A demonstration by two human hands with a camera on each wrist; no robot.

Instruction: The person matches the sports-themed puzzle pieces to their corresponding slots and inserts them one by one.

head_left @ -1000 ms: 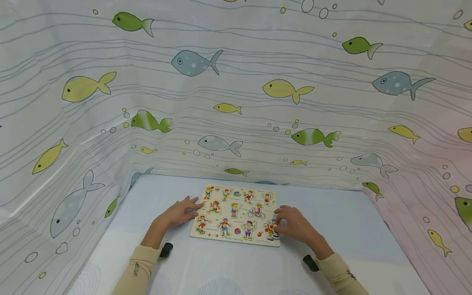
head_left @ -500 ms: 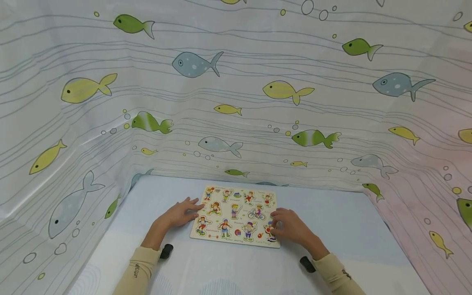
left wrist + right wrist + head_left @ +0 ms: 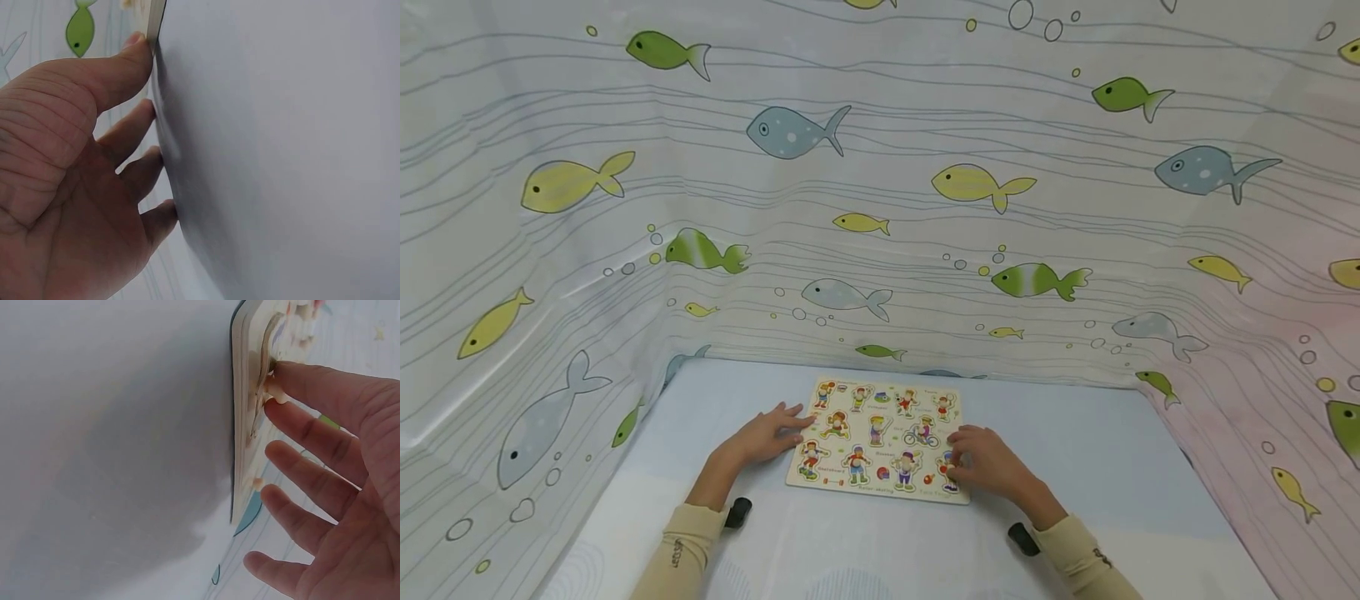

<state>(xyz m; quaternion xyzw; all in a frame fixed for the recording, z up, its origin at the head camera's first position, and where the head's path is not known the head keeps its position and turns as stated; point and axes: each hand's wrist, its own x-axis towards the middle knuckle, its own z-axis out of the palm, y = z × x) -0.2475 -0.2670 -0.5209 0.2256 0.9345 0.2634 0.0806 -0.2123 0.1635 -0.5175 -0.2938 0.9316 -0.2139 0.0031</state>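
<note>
A pale wooden peg puzzle board (image 3: 857, 433) with painted sports figures lies flat on the table. At its left edge is my left hand (image 3: 772, 431), fingers fairly straight; the left wrist view shows the thumb (image 3: 134, 62) against the board's edge and other fingertips on the table. With thumb and index finger, my right hand (image 3: 988, 458) pinches the small knob (image 3: 275, 390) of a figure puzzle piece (image 3: 951, 482) at the board's lower right corner. My fingers partly cover that piece. Whether it sits fully in its recess, I cannot tell.
Several other figure pieces, such as a cyclist (image 3: 922, 432) and a roller skater (image 3: 856, 464), sit on the board. A pale blue and white cloth (image 3: 880, 550) covers the table. Behind and at both sides rises a fish-printed sheet (image 3: 895, 250).
My right hand has moved slightly left with the pinched puzzle piece, which stuck out at the board's corner and is now more in line with its place. My left hand has stayed still.
</note>
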